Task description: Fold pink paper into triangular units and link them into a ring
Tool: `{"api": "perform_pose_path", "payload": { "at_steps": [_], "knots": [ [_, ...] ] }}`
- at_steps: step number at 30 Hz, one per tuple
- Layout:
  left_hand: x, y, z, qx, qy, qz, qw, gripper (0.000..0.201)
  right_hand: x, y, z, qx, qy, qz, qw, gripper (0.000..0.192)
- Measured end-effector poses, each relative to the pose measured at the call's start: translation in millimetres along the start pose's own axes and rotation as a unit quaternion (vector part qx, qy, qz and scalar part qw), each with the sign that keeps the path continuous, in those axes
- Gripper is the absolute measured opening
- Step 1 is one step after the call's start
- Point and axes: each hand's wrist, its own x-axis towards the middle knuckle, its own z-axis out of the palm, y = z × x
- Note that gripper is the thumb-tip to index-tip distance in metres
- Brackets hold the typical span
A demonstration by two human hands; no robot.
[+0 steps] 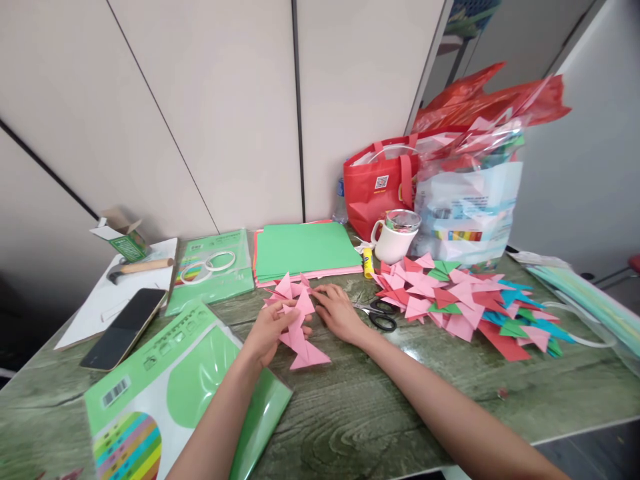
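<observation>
My left hand [270, 335] grips a chain of pink folded paper pieces [303, 333] near the middle of the green wood-grain table [380, 407]. My right hand [340, 312] rests flat on the table, fingers spread, touching loose pink folded pieces [285, 288] just behind the chain. Black scissors [381, 315] lie right beside my right hand.
A heap of pink, red, green and blue folded triangles [465, 303] lies to the right. Behind are a green paper stack [305, 250], white mug [395, 237], yellow glue stick [368, 263], red bag [380, 183] and plastic bags. Left: phone [125, 328], tape rolls [210, 265], paper packs [165, 393].
</observation>
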Motion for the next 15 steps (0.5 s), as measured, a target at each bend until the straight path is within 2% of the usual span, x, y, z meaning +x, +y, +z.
{"api": "perform_pose_path", "payload": {
  "at_steps": [4, 8, 12, 15],
  "knots": [
    [2, 0, -1.7, -0.004, 0.017, 0.004, 1.0, 0.032, 1, 4, -1, 0.085, 0.1, 0.033, 0.991, 0.025],
    [1, 2, -0.3, -0.014, 0.033, 0.017, 0.999, 0.029, -1, 1, -8, 0.165, 0.218, 0.084, 0.958, 0.015],
    [-1, 4, 0.8, -0.022, 0.044, 0.018, 0.999, 0.027, -3, -7, -12, 0.234, 0.258, 0.111, 0.931, 0.01],
    [-2, 6, 1.3, -0.03, 0.038, 0.014, 0.999, 0.027, -3, -11, -13, 0.317, 0.252, 0.132, 0.905, 0.014]
  ]
}}
